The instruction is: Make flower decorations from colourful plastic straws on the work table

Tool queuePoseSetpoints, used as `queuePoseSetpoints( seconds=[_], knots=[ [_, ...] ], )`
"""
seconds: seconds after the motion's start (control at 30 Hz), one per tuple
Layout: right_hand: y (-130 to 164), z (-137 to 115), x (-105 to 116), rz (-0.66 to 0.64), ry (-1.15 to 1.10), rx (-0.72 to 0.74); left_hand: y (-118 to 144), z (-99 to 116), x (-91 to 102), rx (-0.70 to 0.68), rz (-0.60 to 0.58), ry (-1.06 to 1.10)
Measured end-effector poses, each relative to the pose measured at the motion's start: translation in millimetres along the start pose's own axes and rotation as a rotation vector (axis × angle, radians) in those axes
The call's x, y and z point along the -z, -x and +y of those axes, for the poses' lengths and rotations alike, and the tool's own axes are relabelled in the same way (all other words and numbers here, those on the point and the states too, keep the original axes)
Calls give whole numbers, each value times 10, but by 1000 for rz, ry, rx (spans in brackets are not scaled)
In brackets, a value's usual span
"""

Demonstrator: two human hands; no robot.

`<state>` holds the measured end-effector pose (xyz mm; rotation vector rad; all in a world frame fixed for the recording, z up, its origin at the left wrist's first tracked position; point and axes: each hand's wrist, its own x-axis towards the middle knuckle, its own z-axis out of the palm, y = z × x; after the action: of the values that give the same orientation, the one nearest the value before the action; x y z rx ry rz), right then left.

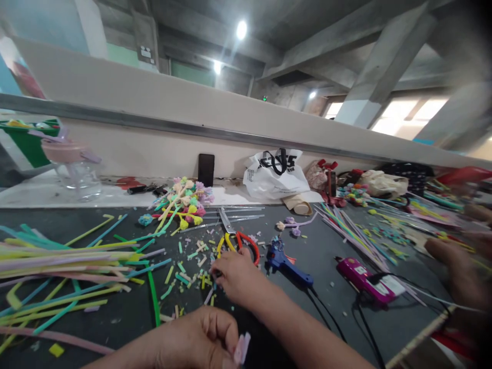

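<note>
Your right hand (234,277) rests among straw scraps (192,271), scissors (234,233) just behind it, glue gun (286,261) to its right, straws (65,266) piled left.

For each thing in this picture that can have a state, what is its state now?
Left hand: closed, pinching a pale pink piece.
Right hand: reaching down among the cut straw bits.
Scissors: lying flat, blades shut.
Blue glue gun: lying on its side, cable attached.
Pink glue gun: lying flat, cable attached.
White bag: slumped against the wall.
Phone: upright, screen dark.
</note>
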<state>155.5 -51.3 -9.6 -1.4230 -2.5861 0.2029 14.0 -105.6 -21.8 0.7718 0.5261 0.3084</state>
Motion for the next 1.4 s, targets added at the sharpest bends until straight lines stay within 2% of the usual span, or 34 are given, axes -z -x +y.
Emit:
queuePoseSetpoints(
  seconds=[0.13,0.27,0.37,0.43,0.6,0.8,0.97,1.17,1.3,1.4],
  knots=[
    [3,71,-84,22,-68,34,-19,22,46,-77,-67,168],
    [47,132,-55,95,-173,-26,-61,53,78,-172,-54,207],
    [79,164,21,144,-451,-48,-81,78,82,-214,-13,212],
    [88,181,53,120,-657,-64,-89,92,78,-241,25,214],
    [85,202,96,9,-1060,-344,-105,111,80,-266,109,224],
    [98,222,222,1,-1422,-268,-124,119,114,-280,149,221],
    [104,244,220,-52,-1451,-309,-132,120,136,-342,196,217],
    [101,227,235,38,-1403,-376,-131,118,130,-349,264,184],
    [96,278,298,145,-1263,-385,-143,104,140,-353,279,167],
    [100,326,326,103,-1243,-421,-155,89,152,-347,262,169]
  ],
)
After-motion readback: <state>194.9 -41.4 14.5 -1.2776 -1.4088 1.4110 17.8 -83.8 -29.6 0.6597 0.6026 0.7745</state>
